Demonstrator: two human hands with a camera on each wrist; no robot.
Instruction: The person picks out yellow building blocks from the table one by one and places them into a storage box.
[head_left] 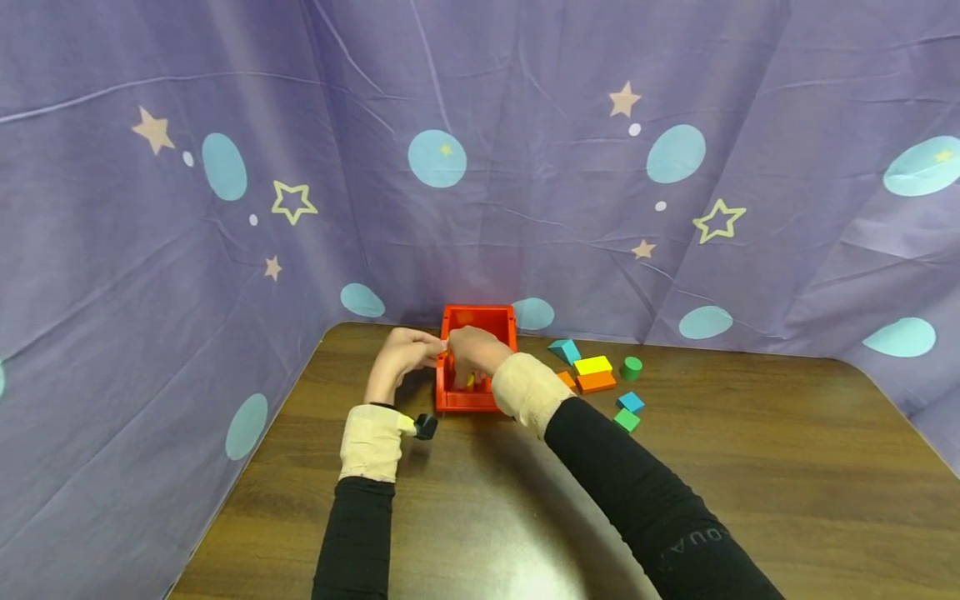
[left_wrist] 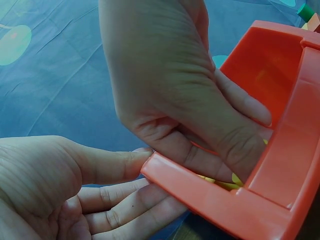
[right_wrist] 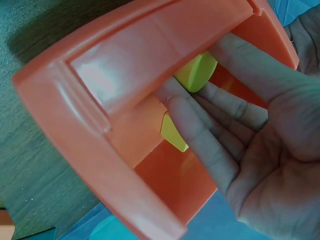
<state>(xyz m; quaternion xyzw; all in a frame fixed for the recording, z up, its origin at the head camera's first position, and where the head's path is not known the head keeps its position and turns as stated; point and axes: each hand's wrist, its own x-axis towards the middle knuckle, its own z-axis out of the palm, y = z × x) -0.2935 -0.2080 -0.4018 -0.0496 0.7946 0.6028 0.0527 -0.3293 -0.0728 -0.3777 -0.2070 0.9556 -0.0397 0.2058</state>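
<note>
A red plastic box (head_left: 477,401) stands near the back edge of the table. My left hand (head_left: 402,357) is at its left side; in the left wrist view the thumb lies against the end of the rim (left_wrist: 210,192) and the fingers reach under it, pinching it. My right hand (head_left: 474,350) reaches down inside the box. Between its thumb and fingers the right wrist view shows a yellow cylinder (right_wrist: 199,71), partly hidden by the box's rim. Another yellow block (right_wrist: 173,134) sits lower in the box, behind the fingers.
To the right of the box lie loose blocks: a blue triangle (head_left: 566,351), a yellow block (head_left: 592,365), an orange block (head_left: 597,382), a green cylinder (head_left: 631,368), a blue block (head_left: 631,402) and a green block (head_left: 626,419). A purple curtain (head_left: 480,242) hangs behind the table.
</note>
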